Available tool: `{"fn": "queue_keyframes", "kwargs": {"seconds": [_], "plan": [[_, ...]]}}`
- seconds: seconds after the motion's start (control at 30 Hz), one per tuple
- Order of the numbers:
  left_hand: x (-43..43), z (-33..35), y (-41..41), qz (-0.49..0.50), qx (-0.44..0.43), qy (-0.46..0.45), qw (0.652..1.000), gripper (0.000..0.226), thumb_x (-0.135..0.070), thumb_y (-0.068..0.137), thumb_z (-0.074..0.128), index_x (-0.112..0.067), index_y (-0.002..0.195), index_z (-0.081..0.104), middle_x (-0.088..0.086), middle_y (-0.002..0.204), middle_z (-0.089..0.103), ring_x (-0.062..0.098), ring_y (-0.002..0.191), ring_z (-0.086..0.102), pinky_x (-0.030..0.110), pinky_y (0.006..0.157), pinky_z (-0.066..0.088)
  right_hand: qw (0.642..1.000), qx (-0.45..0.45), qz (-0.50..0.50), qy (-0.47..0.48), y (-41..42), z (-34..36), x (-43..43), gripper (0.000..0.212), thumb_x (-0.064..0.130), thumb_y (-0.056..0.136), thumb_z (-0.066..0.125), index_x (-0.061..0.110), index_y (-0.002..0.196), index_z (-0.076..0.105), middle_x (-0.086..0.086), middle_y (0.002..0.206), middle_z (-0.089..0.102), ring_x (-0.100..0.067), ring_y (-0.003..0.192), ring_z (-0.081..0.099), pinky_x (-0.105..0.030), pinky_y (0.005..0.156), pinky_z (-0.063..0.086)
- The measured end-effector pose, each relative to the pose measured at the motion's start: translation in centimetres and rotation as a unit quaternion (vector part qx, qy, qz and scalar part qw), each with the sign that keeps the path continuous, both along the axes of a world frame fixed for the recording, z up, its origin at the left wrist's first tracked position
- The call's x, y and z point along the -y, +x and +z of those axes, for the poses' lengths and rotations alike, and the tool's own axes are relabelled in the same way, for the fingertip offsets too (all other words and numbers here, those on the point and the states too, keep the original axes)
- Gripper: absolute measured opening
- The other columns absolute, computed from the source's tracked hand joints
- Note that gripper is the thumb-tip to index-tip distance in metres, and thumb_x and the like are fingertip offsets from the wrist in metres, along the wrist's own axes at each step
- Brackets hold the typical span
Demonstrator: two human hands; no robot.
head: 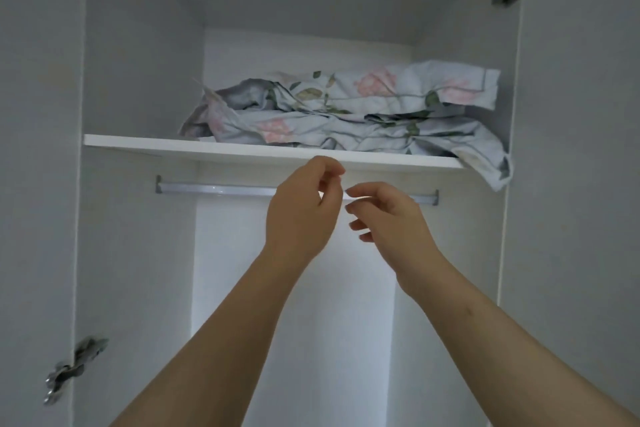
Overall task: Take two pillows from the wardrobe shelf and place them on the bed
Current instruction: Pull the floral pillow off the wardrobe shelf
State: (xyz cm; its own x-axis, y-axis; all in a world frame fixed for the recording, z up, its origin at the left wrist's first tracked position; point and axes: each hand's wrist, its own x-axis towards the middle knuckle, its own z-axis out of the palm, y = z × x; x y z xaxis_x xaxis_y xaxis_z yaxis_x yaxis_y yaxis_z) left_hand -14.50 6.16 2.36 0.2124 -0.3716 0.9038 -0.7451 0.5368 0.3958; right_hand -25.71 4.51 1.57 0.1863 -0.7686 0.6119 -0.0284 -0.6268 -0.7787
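Two pillows in pale blue floral covers lie stacked on the white wardrobe shelf [145, 144]. The upper pillow [388, 87] rests on the lower pillow [346, 132], whose right corner hangs over the shelf edge. Both of my hands are raised just below the shelf's front edge, apart from the pillows. My left hand [303, 211] has its fingers loosely curled and holds nothing. Beside it, my right hand [388, 218] also has relaxed, parted fingers with nothing in them. The bed is not in view.
The wardrobe stands open, its doors [38, 184] swung out left and right with metal hinges [74, 367] showing. A metal hanging rail [207, 189] runs under the shelf, behind my hands. Below it the compartment shows only white back panels.
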Motion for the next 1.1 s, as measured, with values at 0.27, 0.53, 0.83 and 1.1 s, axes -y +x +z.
{"fn": "queue_keyframes", "kwargs": {"seconds": [0.27,0.53,0.83,1.1], "plan": [[6.1,4.0,0.3,0.029,0.084,-0.035,0.995,0.02,-0.01,0.091,0.044,-0.016,0.096,0.062,-0.002,0.095,0.067,0.018,0.086,0.059,0.029,0.073,0.043,0.998,-0.001,-0.051,-0.026,-1.7,3.3,4.8,0.023,0.007,0.085,0.051,0.028,0.08,0.059,-0.006,0.081,0.056,-0.017,0.07,0.051,-0.018,0.056,0.041],[12.6,9.2,6.5,0.108,0.223,-0.017,0.969,0.026,-0.013,0.091,0.04,-0.016,0.108,0.058,0.004,0.113,0.063,0.023,0.105,0.055,0.034,0.081,0.042,0.986,-0.018,-0.128,-0.104,3.2,7.4,10.6,0.017,0.012,0.084,0.053,0.028,0.082,0.06,0.001,0.078,0.058,-0.017,0.071,0.053,-0.025,0.062,0.041],[20.1,13.5,13.0,0.2,0.29,0.214,0.911,0.069,-0.049,0.083,0.049,-0.033,0.143,0.018,-0.001,0.158,0.0,0.028,0.145,-0.005,0.052,0.114,0.009,0.933,-0.15,-0.268,-0.187,8.6,10.5,17.9,0.025,0.015,0.084,0.053,0.018,0.107,0.062,-0.002,0.11,0.059,-0.019,0.091,0.052,-0.028,0.08,0.04],[24.0,14.7,17.1,0.252,0.346,0.349,0.834,0.087,-0.044,0.084,0.057,-0.034,0.146,-0.004,-0.004,0.159,-0.006,0.033,0.145,-0.003,0.063,0.112,0.009,0.859,-0.275,-0.376,-0.213,10.8,13.0,20.9,0.04,0.029,0.086,0.048,0.028,0.126,0.049,0.0,0.137,0.045,-0.026,0.124,0.037,-0.038,0.1,0.031]]}}
